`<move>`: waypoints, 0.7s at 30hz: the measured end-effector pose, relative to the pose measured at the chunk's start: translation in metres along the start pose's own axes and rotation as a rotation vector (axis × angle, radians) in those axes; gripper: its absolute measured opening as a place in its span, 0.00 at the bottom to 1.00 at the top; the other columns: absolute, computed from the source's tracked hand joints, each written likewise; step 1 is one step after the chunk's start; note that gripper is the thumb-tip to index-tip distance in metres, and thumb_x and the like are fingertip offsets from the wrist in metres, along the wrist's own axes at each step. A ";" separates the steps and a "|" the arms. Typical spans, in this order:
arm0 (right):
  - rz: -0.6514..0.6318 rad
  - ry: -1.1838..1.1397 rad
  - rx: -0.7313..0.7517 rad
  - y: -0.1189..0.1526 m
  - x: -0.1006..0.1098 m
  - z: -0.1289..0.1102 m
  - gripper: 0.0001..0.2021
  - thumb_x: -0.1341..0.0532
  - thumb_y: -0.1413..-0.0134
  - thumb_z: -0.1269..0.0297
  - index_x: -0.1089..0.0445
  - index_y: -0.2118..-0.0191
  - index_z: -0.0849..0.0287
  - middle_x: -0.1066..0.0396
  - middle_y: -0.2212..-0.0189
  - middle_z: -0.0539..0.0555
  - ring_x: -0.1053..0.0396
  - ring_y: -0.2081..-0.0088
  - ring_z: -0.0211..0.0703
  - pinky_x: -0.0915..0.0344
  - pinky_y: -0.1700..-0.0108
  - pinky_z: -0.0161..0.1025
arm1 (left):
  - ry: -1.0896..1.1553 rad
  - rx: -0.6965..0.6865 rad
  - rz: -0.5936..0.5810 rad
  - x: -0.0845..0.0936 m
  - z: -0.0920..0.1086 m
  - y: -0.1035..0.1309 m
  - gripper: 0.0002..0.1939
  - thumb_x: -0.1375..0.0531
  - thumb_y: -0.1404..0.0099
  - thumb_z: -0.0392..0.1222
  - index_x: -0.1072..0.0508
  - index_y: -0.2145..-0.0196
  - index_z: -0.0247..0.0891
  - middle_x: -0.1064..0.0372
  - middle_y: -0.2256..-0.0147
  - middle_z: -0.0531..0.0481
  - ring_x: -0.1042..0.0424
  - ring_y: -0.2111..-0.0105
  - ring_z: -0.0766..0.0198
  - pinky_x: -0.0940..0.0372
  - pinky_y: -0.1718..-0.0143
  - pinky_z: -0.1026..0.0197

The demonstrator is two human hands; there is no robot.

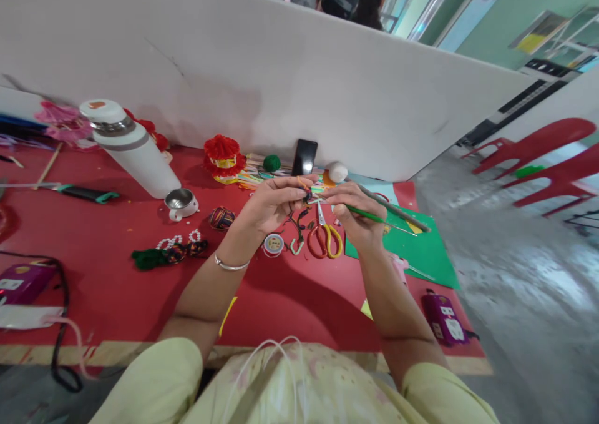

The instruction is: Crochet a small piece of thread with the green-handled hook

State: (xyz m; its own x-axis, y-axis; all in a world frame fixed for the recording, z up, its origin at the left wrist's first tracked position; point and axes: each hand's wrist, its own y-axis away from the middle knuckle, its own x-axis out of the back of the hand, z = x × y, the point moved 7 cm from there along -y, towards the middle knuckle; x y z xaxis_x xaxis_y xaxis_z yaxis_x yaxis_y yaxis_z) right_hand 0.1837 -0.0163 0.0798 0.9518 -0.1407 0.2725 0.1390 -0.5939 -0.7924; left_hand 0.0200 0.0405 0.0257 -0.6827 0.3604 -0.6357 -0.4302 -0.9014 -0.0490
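Both forearms reach forward from pale yellow sleeves and converge, bare from the elbow down. The left hand (274,204) is raised, palm turned toward the right, its fingers (299,185) curled and pinched together at the tips; a thin bangle circles the left wrist. The right hand (356,215) sits just beside it, knuckles up, fingers (334,196) bent inward in a pinch, nearly meeting the left fingertips
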 end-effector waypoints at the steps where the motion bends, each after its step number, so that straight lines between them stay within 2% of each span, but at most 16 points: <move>1: 0.012 0.003 0.003 0.000 -0.001 0.000 0.05 0.31 0.35 0.56 0.15 0.59 0.44 0.13 0.61 0.51 0.17 0.58 0.49 0.23 0.51 0.54 | 0.015 0.003 -0.008 -0.001 0.000 -0.001 0.09 0.25 0.50 0.31 0.13 0.68 0.34 0.17 0.50 0.40 0.29 0.78 0.77 0.31 0.75 0.70; 9: 0.053 -0.036 -0.029 0.001 -0.009 0.001 0.06 0.31 0.34 0.55 0.15 0.58 0.45 0.13 0.59 0.52 0.18 0.56 0.49 0.23 0.50 0.54 | 0.074 0.013 0.016 0.000 -0.002 -0.001 0.07 0.27 0.49 0.30 0.14 0.69 0.33 0.16 0.54 0.42 0.26 0.76 0.76 0.28 0.70 0.72; 15: 0.075 -0.030 -0.010 0.001 -0.011 0.003 0.06 0.32 0.33 0.58 0.16 0.56 0.44 0.13 0.58 0.51 0.18 0.55 0.49 0.24 0.48 0.54 | 0.112 0.019 0.028 0.001 -0.003 -0.002 0.07 0.27 0.47 0.28 0.14 0.68 0.34 0.16 0.51 0.41 0.24 0.74 0.76 0.27 0.70 0.73; 21: 0.073 -0.002 -0.013 0.001 -0.011 0.003 0.06 0.32 0.33 0.57 0.16 0.57 0.44 0.13 0.58 0.51 0.18 0.55 0.50 0.24 0.48 0.55 | 0.129 0.028 0.037 0.002 -0.004 -0.003 0.07 0.28 0.47 0.27 0.15 0.69 0.33 0.16 0.53 0.42 0.24 0.74 0.76 0.27 0.69 0.73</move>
State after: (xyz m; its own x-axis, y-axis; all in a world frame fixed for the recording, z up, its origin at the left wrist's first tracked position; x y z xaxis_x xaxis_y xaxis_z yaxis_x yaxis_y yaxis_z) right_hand 0.1739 -0.0126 0.0742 0.9598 -0.1824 0.2135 0.0661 -0.5922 -0.8031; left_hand 0.0220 0.0427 0.0217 -0.6174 0.2912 -0.7307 -0.4237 -0.9058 -0.0030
